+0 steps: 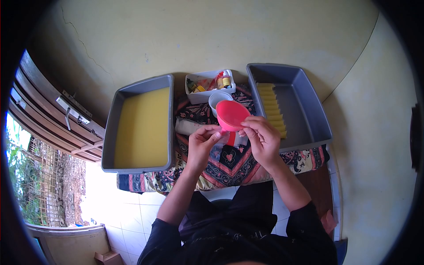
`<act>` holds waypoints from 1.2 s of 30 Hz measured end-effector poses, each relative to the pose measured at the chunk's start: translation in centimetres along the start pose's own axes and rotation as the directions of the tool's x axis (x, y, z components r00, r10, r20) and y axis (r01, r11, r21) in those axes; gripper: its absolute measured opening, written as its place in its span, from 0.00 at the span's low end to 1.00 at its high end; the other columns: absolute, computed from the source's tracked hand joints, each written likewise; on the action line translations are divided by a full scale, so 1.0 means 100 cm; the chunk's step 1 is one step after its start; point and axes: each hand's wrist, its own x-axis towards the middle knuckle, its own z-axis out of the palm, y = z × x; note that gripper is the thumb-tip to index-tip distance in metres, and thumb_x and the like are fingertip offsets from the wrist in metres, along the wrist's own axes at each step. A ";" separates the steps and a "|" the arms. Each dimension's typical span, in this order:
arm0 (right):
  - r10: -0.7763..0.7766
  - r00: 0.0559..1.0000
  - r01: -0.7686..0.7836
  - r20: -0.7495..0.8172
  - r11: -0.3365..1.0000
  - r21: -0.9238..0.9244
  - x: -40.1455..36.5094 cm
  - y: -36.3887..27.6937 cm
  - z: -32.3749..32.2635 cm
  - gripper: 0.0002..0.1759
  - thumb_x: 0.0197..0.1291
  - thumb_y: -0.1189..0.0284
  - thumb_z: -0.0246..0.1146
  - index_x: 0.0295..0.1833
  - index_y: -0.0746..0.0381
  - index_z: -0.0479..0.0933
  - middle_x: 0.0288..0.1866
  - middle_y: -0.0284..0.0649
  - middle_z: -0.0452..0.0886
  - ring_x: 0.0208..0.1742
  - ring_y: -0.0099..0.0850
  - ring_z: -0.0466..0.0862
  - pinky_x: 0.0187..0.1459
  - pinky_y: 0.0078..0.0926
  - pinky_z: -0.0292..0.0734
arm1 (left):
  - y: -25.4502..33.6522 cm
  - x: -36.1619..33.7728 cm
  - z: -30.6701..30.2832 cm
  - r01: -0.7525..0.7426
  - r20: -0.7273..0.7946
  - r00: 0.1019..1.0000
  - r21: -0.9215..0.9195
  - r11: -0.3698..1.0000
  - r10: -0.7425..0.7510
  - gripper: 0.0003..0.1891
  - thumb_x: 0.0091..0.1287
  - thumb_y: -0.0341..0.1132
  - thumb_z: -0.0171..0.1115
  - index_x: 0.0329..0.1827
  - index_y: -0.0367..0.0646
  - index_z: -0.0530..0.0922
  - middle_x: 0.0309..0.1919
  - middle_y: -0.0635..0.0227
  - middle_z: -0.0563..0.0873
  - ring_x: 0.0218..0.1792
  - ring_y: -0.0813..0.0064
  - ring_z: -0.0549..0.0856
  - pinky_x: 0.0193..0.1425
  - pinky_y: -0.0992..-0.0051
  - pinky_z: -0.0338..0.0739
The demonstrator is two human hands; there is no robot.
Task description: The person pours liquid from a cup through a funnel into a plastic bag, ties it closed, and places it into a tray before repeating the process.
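Two bare hands meet near the middle of the head view, and between them you hold a red funnel (233, 115) with its wide mouth tilted up. The thumb and fingers of your left hand (204, 143) are closed on its narrow lower end, while your right hand (264, 140) pinches the right side of its rim between thumb and fingers. The red funnel is in the air above the patterned cloth (229, 165), and from your viewpoint it overlaps the near edge of a white cup (217, 99). Just beyond that cup you have a white bin (201, 96) holding small bottles and packets, among them a bottle with a yellow label (226, 81). Beneath your hands lies a clear bag with a red band (232, 139), partly covered by your fingers, and a pale bundle (186, 126) rests on the cloth near your left hand. To your left stands a grey tray (170, 128) whose inside is filled with a flat yellow layer (143, 128). To your right is a second grey tray (327, 128), where ridged yellow pieces (270, 106) line the side nearest the white bin. Behind everything rises a pale wall (212, 35).
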 end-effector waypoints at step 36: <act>0.416 0.902 -0.364 -0.113 0.875 0.320 0.043 0.059 0.050 0.15 0.67 0.73 0.60 0.27 0.65 0.71 0.22 0.34 0.78 0.25 0.20 0.82 0.29 0.17 0.78 | -0.001 -0.018 -0.028 0.041 -0.116 0.993 0.116 0.992 -0.028 0.10 0.62 0.23 0.66 0.46 0.34 0.81 0.40 0.67 0.87 0.42 0.80 0.83 0.52 0.78 0.75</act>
